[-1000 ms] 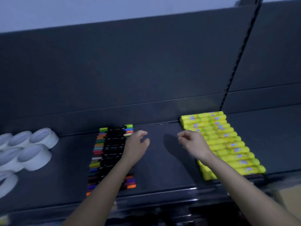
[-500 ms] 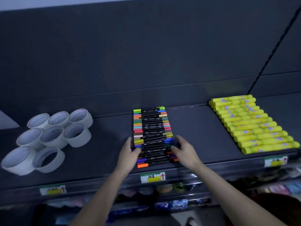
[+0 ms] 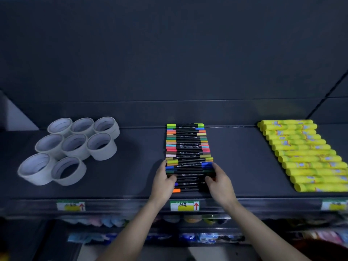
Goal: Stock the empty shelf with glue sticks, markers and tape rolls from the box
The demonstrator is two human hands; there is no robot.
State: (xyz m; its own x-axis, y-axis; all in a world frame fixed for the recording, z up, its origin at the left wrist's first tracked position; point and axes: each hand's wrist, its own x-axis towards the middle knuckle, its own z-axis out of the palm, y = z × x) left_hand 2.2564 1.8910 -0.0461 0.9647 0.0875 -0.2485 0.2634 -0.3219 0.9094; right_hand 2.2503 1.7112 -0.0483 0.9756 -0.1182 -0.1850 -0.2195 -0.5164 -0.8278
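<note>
Head view, lower centre of frame: left hand [image 3: 162, 182] and right hand [image 3: 219, 183] bracket the near end of the markers [image 3: 188, 147], one hand per side. Fingers fairly straight along the cap ends, thumbs laid on top of the barrels. Pressing inward, no real clench, nothing lifted.

Markers flat on the dark shelf [image 3: 131, 176], barrels running L-R, packed front to back in one column mid-frame. A few near-end ones stick out past the rest on the left. Tape rolls [image 3: 75, 146] clustered at left, glue sticks [image 3: 305, 155] in a slanted row at right edge, both well apart from the markers. Box not in shot.

Step, by the look of it: squaring up the marker column. To do it well:
- Push w/ flat fingers from both ends evenly so caps line up; one-sided push prob. skews the column.
- Thumbs light on top, to stop barrels rolling or riding over each other.
- Short squeezes, near end first, then toward the back.
- Mind the front lip above the yellow price label [image 3: 184, 205]: orange-tipped marker [image 3: 176, 190] sits closest and could roll off.

Stocking prob. nearly done, w/ all three kinds on the shelf.
</note>
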